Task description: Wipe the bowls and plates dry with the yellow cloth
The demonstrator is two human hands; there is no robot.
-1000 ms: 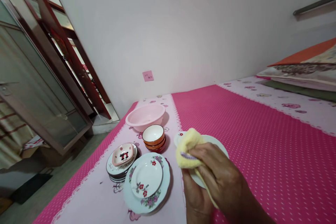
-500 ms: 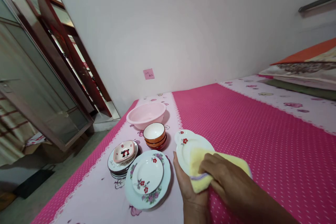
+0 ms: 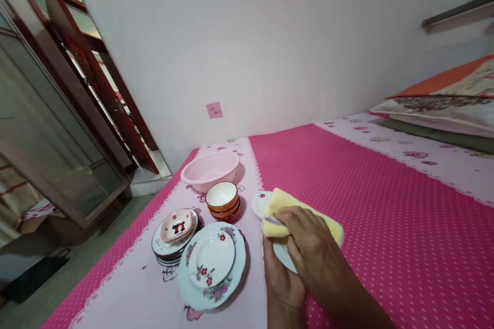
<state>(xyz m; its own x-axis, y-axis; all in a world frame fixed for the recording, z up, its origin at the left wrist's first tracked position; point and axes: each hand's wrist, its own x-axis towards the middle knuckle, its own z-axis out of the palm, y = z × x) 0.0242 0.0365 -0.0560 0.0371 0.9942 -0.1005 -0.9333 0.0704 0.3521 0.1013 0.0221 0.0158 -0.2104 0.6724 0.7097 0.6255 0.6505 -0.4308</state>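
My left hand (image 3: 280,278) grips a small white plate (image 3: 284,255) from beneath, near the front of the bed. Across the plate's upper face lies a folded yellow cloth (image 3: 304,211) with a purple edge, pinched and pressed down by my right hand (image 3: 309,239). The cloth and my fingers cover most of the plate. Just beyond it, other small white plates (image 3: 259,201) with a red flower rest on the sheet, partly hidden. To the left, a white plate with red flowers (image 3: 212,257) lies on a larger floral plate (image 3: 189,288).
Several orange-brown bowls (image 3: 223,200) are stacked ahead, in front of a pink basin (image 3: 210,170). At the left, a square pink dish (image 3: 176,226) sits on stacked dark-rimmed plates (image 3: 162,253). Pillows (image 3: 443,108) lie far right; a white wall (image 3: 270,51) stands behind.
The cloth has moved up and left over the held plate, hiding its flowers and most of its face. My right hand moved with it. The view has shifted slightly.
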